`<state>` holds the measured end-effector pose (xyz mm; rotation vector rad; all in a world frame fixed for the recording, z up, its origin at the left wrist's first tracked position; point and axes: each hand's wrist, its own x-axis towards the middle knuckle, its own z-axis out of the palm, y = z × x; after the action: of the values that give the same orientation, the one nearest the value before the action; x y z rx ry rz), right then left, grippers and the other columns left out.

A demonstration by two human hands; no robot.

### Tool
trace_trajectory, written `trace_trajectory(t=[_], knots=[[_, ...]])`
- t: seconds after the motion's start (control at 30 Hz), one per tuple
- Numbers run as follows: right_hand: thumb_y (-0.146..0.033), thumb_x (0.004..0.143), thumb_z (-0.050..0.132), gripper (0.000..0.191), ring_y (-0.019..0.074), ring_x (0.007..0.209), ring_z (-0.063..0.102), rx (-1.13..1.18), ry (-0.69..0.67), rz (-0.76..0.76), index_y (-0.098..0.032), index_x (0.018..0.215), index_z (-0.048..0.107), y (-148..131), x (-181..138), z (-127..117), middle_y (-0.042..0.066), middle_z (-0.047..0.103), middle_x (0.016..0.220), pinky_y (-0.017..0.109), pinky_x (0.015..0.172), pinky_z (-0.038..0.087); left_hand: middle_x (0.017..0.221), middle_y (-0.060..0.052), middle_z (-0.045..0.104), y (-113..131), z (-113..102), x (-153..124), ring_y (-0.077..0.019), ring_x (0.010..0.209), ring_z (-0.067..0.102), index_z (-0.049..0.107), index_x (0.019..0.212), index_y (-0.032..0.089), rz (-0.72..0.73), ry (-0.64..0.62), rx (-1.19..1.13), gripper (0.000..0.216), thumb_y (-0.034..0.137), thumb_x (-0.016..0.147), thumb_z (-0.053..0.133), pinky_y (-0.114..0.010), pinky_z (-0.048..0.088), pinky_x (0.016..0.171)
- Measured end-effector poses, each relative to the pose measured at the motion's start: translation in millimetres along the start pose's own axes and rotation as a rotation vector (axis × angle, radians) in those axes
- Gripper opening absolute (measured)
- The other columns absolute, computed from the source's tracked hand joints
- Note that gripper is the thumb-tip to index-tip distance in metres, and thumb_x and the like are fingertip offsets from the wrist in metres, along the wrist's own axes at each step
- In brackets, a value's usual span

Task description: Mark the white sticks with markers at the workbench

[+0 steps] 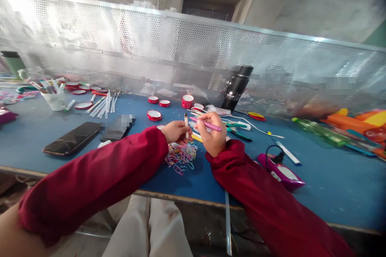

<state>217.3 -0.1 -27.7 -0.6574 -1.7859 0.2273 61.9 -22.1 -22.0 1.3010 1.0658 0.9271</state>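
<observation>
My left hand point(176, 131) is closed around a slim whitish stick with a dark tip point(186, 121), held upright between thumb and fingers. Close to its right, my right hand point(214, 138) grips a pink pen point(212, 125), whose thin end points toward the stick. A gap shows between pen and stick. Below both hands lies a heap of small colourful rubber bands point(181, 156) on the blue table point(196, 180). Behind the right hand are pliers with teal handles point(239, 133) and several thin sticks, partly hidden by the fingers.
Red round tins point(154, 115) stand beyond my hands. Two phones point(72, 138) and a white cup of pens point(54, 101) lie leftward. A black bottle point(238, 88) leans near the perforated metal screen point(193, 56). Rightward are a purple pack point(282, 172) and a green plastic bottle point(319, 131).
</observation>
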Motion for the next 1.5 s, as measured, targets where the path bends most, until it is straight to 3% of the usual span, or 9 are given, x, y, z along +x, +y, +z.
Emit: trace_trajectory(t=[0.23, 1.03, 1.37, 1.5], knots=[[-0.029, 0.086, 0.056, 0.009, 0.016, 0.064, 0.063, -0.086, -0.012, -0.019, -0.023, 0.079, 0.054, -1.7, -0.2, 0.4, -0.001, 0.064, 0.068, 0.03, 0.063, 0.048, 0.061, -0.001, 0.063, 0.2, 0.8, -0.4, -0.005, 0.042, 0.053, 0.052, 0.078, 0.013, 0.0, -0.009, 0.007, 0.016, 0.021, 0.091, 0.047, -0.015, 0.042, 0.044], [-0.03, 0.085, 0.056, 0.008, 0.0175, 0.067, 0.064, -0.126, -0.037, -0.05, -0.023, 0.079, 0.053, 5.4, 0.7, 2.5, 0.001, 0.066, 0.071, 0.03, 0.063, 0.049, 0.06, 0.0, 0.063, -4.6, 0.2, 1.9, -0.0063, 0.043, 0.055, 0.051, 0.081, 0.014, -0.003, -0.023, -0.033, 0.013, 0.023, 0.091, 0.049, -0.019, 0.049, 0.051], [-0.03, 0.085, 0.056, 0.009, 0.0182, 0.066, 0.064, -0.123, 0.012, -0.029, -0.023, 0.08, 0.054, 10.6, 2.3, 0.0, 0.001, 0.066, 0.071, 0.032, 0.064, 0.05, 0.064, -0.002, 0.064, 0.4, -0.6, 0.0, -0.0057, 0.042, 0.055, 0.051, 0.079, 0.013, 0.002, 0.027, -0.042, 0.019, 0.015, 0.094, 0.039, -0.019, 0.047, 0.049], [-0.03, 0.086, 0.056, 0.009, 0.0177, 0.067, 0.064, -0.109, -0.01, -0.048, -0.023, 0.081, 0.054, 4.3, 0.3, 0.9, 0.001, 0.066, 0.072, 0.032, 0.064, 0.05, 0.065, -0.002, 0.064, -3.2, -1.2, 2.1, -0.0066, 0.044, 0.056, 0.052, 0.08, 0.013, 0.018, -0.009, -0.037, 0.015, 0.02, 0.092, 0.045, -0.02, 0.048, 0.049]])
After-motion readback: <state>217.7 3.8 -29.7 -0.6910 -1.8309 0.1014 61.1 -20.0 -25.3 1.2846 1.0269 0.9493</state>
